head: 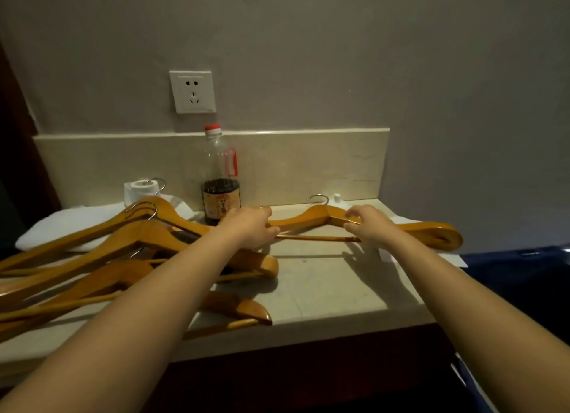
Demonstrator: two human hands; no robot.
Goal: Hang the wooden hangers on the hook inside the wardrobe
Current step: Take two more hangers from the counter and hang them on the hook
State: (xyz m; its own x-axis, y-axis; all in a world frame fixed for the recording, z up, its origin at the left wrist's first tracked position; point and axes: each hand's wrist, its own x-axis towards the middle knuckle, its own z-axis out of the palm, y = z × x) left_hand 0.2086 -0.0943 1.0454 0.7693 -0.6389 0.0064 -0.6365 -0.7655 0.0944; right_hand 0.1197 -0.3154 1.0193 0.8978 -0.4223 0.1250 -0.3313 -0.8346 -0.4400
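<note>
Left of the bottle, a pile of hangers and a toilet roll crowd the tabletop. Right of the bottle a single hanger lies across, with bare surface nearer. The backsplash closes off the space behind the bottle.

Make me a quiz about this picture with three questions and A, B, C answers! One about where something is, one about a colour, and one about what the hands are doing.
1. Where does the bottle stand?
A on the floor
B on the counter
C on a chair

2. What colour is the bottle's cap?
A green
B blue
C red

3. What are the left hand and right hand doing?
A both hold one hanger
B both lie flat on the counter
C one lifts the bottle

Answers:
1 B: its base sits on the counter, near the wall.
2 C: the cap on top is plainly red.
3 A: the fingers of both hands curl round the same hanger.
</note>
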